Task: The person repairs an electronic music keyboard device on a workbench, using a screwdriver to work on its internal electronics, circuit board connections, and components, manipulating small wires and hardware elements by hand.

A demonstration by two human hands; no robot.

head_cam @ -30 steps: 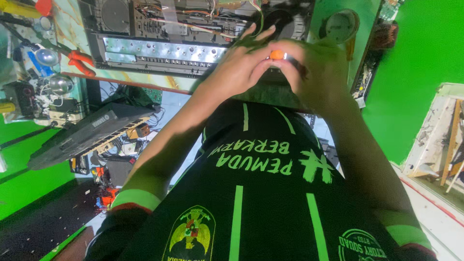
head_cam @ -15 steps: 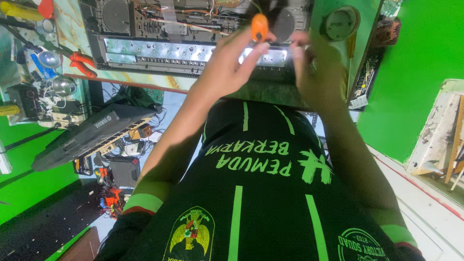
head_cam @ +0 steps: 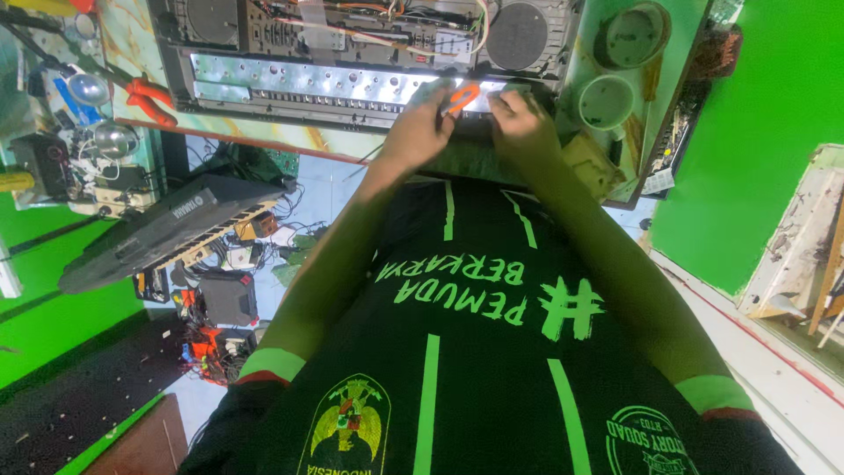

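The fingers (head_cam: 444, 105) of the left hand (head_cam: 420, 132) pinch a small orange tool (head_cam: 463, 95) at the front edge of an opened audio unit (head_cam: 352, 53) that lies on the worktop (head_cam: 123, 44). The tool sits between the two hands, its looped orange end against the unit's shiny metal front strip (head_cam: 308, 79). The right hand (head_cam: 520, 125) is just beside it, curled on the same edge of the unit; whether it clasps anything cannot be told. Both forearms reach up from a black shirt (head_cam: 475, 352) with green stripes and green cuffs.

Inside the unit, wires (head_cam: 369, 13) run over a circuit board, and a round speaker (head_cam: 519, 35) sits at its right end, another at its left. To the right of the unit, two round white lids (head_cam: 607, 101) rest on the green part of the worktop. To the left, red-handled pliers (head_cam: 145, 97) lie on the worktop near shiny bulbs (head_cam: 88, 88) and clutter. Below the worktop, a dark keyboard (head_cam: 167, 229) leans at a slant above more gear on the floor. A green wall (head_cam: 756, 132) stands at the right.
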